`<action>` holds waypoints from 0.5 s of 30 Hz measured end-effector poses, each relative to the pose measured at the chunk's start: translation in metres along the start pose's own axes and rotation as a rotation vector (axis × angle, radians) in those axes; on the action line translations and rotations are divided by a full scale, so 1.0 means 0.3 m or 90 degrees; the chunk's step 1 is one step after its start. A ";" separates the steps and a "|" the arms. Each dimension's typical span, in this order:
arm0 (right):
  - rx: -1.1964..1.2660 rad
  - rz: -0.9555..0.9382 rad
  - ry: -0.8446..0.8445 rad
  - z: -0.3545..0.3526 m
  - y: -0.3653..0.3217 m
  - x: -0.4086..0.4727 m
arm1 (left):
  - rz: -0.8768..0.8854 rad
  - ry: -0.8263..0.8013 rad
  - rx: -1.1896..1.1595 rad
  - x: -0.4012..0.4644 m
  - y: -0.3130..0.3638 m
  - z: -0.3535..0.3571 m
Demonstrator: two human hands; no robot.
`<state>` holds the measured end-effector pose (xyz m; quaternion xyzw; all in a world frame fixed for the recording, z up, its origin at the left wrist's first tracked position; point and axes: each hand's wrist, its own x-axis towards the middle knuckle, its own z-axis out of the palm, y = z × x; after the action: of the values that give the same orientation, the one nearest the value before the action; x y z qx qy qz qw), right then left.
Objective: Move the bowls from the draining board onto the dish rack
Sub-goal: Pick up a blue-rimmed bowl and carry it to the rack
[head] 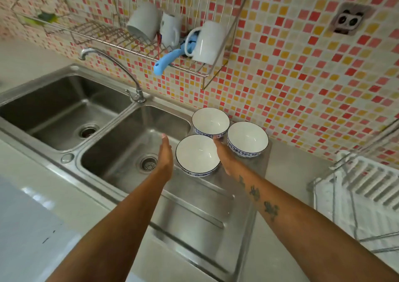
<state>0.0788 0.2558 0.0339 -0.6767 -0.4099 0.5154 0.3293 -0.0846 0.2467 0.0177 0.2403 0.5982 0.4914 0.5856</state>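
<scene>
Three white bowls with blue patterned rims stand upright on the steel draining board, close to the tiled wall. The near bowl sits between my two hands. My left hand is flat and open just left of it, over the sink's edge. My right hand is open on its right side, fingertips reaching between the near bowl and the far bowl. The right bowl stands beside my right wrist. Neither hand holds anything. The white dish rack stands at the right edge.
A double steel sink with a curved tap lies to the left. A wire wall shelf above holds white mugs and a blue utensil. A panda sticker is on the tiles.
</scene>
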 end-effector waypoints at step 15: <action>0.167 0.078 0.029 0.057 0.079 0.106 | -0.069 -0.042 -0.067 0.011 -0.047 0.065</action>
<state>0.0717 0.2740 -0.0046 -0.6631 -0.2897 0.5680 0.3921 -0.0629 0.2498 0.0073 0.1927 0.5640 0.4813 0.6427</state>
